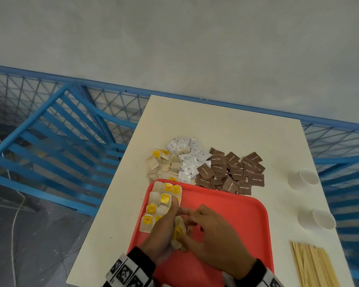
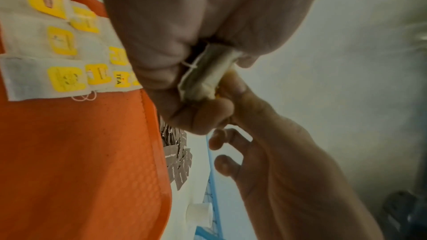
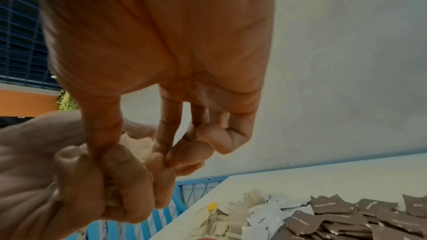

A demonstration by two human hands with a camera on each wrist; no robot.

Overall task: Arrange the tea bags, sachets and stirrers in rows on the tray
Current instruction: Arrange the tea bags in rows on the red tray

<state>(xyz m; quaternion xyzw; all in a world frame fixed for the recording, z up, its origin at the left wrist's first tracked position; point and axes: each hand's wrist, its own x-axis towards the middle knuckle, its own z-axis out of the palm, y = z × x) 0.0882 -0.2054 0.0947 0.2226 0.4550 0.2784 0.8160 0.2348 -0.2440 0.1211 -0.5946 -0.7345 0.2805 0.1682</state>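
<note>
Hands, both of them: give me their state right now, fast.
Left hand: fingers curled around a bunch of tea bags, holding it.
Right hand: thumb and forefinger pinching at the same bunch, other fingers loosely curled.

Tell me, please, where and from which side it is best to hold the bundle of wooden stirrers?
Probably across the middle of the stirrers, coming from above with the right hand. They lie flat and side by side at the table's right edge, so an end grip might let them fan apart.

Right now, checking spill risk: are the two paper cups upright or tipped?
Tipped. Both paper cups lie on their sides on the table, right of the red tray.
</note>
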